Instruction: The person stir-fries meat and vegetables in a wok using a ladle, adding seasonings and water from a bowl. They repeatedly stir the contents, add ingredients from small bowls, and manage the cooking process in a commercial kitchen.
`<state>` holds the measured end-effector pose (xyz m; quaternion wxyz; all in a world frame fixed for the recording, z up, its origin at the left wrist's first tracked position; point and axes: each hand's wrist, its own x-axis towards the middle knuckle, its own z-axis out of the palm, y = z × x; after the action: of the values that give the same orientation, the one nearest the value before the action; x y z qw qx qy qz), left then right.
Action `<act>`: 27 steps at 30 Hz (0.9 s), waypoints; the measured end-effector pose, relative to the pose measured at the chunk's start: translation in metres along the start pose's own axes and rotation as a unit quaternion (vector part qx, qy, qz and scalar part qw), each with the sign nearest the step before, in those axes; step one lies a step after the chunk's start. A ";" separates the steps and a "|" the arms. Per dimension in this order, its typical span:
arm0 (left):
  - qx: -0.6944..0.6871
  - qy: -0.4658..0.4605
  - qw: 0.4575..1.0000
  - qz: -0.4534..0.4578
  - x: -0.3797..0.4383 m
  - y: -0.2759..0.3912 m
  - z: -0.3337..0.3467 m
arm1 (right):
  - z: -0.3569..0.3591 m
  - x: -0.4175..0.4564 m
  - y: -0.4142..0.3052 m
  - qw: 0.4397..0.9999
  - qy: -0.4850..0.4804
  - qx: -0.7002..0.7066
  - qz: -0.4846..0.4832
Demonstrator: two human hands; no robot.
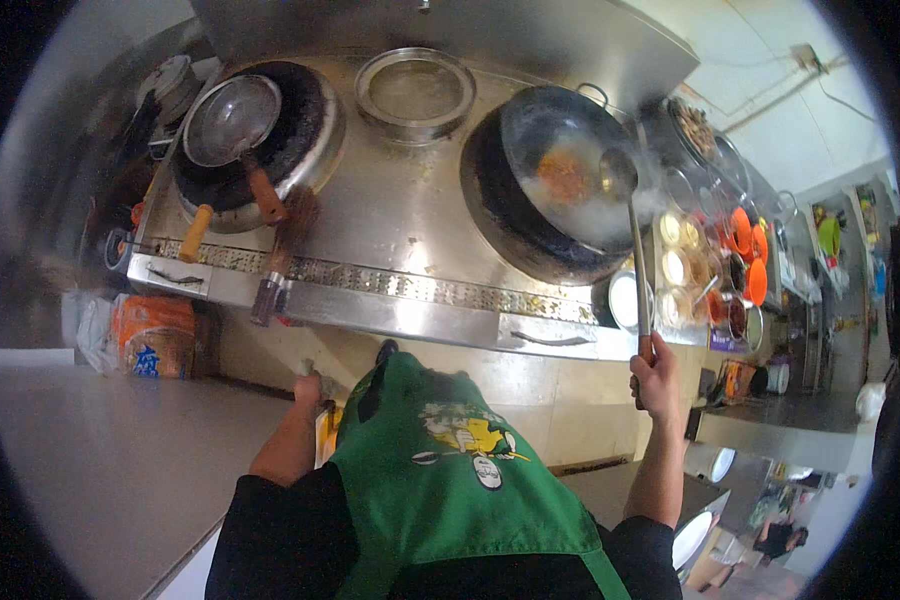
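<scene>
My right hand (pixel 656 375) grips the wooden handle of a long ladle (pixel 637 262). Its bowl rests inside a steaming black wok (pixel 521 217), beside reddish-orange food (pixel 564 176) in liquid. My left hand (pixel 310 386) hangs low near my side, by a greyish cloth (pixel 326 384); whether it holds the cloth cannot be told. At the left of the stove, a mesh strainer (pixel 232 120) with a wooden handle lies over another dark wok (pixel 292 120). Between the woks sits a round metal pan (pixel 415 94).
Seasoning containers (pixel 673 268) and orange bowls (pixel 756 281) crowd the right of the steel stove top (pixel 397 202). A white round container (pixel 630 300) sits near the wok. An orange bag (pixel 154 334) stands at left. Another person (pixel 776 538) is at far lower right.
</scene>
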<state>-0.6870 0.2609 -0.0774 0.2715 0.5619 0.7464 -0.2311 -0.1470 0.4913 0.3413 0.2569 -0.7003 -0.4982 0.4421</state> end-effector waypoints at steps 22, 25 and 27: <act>-0.830 0.052 0.442 -0.337 -0.076 -0.048 0.081 | 0.209 0.172 -0.147 0.547 -0.430 0.687 0.208; -0.789 0.069 0.490 -0.364 -0.043 -0.044 0.079 | 0.148 0.148 -0.129 0.534 -0.446 0.697 0.171; -0.723 0.085 0.596 -0.340 -0.022 -0.044 0.074 | 0.107 0.131 -0.119 0.562 -0.438 0.686 0.148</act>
<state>-0.7137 0.1856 -0.1162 0.4255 -0.0958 0.8259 0.3572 -0.2820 0.6476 0.3375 0.3412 -0.0977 0.0138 0.9348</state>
